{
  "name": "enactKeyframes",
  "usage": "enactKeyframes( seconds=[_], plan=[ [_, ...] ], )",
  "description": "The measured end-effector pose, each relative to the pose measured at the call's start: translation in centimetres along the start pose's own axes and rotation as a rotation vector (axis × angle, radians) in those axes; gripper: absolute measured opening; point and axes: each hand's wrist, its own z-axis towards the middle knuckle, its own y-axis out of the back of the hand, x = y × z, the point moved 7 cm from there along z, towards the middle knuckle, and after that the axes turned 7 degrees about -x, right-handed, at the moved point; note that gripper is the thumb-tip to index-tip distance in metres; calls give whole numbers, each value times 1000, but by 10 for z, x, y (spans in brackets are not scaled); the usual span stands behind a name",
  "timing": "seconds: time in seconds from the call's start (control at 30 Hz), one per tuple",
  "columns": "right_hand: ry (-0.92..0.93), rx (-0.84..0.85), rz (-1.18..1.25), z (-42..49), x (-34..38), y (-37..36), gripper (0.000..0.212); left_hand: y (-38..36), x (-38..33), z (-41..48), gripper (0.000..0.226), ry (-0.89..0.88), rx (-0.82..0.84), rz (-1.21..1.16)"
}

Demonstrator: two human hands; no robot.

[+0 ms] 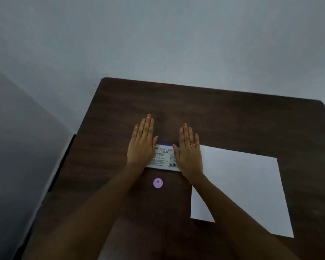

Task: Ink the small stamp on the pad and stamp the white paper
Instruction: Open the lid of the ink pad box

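A closed stamp pad (163,156) with a white printed label and a purple edge lies near the middle of the table. My left hand (142,145) rests flat over its left end, and my right hand (189,151) lies flat over its right end, fingers straight and pointing away from me. Neither hand holds anything. The small round lilac stamp (158,183) stands on the table just in front of the pad, between my forearms, touched by neither. The white paper (242,188) lies to the right, its left edge partly under my right forearm.
The dark brown wooden table (223,113) has rounded far corners and stands close to a pale grey wall. Its left edge drops off beside a grey floor or wall strip.
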Motion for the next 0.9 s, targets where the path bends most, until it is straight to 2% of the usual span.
enactKeyframes(
  seconds=[0.1,0.33,0.43,0.5,0.73,0.9],
  plan=[
    [33,82,31,-1,4,1,67,-6,5,-5,56,-4,53,-57],
    [331,395,27,-23,10,-5,79,-7,6,-20,56,-85,361,-434],
    [344,457,16,-27,7,-8,78,-4,7,-33,82,-241,457,-429],
    [319,485,38,-27,6,-9,78,-6,16,-35,89,-253,494,-392],
    [302,474,65,-25,8,-6,76,-11,23,-37,83,-143,482,-512],
    [267,491,118,-12,12,14,61,-7,28,-38,94,-48,369,-567]
  ],
)
